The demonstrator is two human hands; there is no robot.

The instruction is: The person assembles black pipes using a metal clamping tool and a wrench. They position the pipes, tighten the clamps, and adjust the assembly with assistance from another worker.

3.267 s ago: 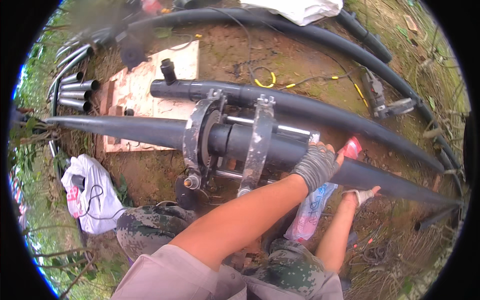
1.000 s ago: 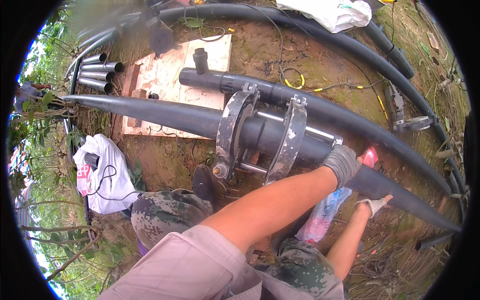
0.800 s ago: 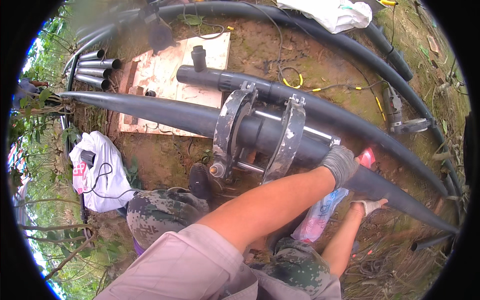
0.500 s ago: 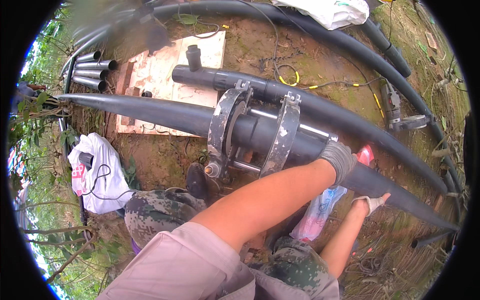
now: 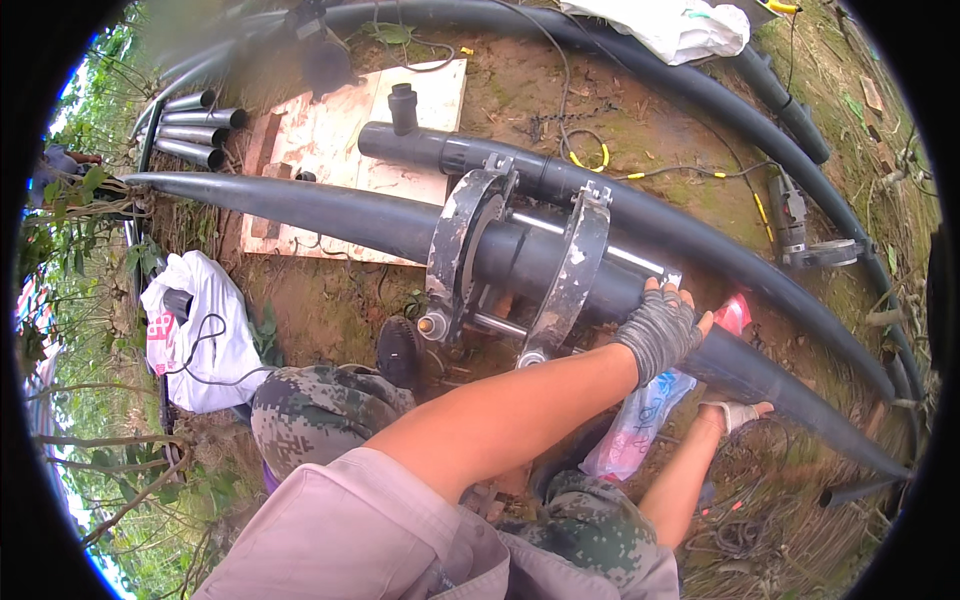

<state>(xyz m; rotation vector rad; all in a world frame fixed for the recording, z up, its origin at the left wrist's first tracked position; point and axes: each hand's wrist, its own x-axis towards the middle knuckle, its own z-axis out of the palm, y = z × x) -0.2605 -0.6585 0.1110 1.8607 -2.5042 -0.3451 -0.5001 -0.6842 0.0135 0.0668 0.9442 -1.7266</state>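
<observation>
A thick black pipe (image 5: 350,205) runs across the view, passing through two scuffed metal clamp rings (image 5: 462,240) joined by shiny rods. My left hand (image 5: 662,335), in a grey fingerless glove, lies over the top of the pipe just right of the right-hand clamp ring (image 5: 570,275), its fingers bent over the far side. Further right, my right hand (image 5: 738,412), in a pale glove, holds the pipe from the near side. Its thumb points along the pipe; the other fingers are hidden underneath.
Behind lies a second black pipe (image 5: 640,215) with an upright branch, partly over a wooden board (image 5: 380,195). A pink-and-clear plastic bag (image 5: 635,430) sits below my left hand. A white sack (image 5: 205,330) is at left, a clamp-like tool (image 5: 815,245) at right, with cables about.
My left hand has turned and shifted slightly left on the pipe, so its fingers now show on top. My right hand stays at the pipe's near side. The view has shifted a little.
</observation>
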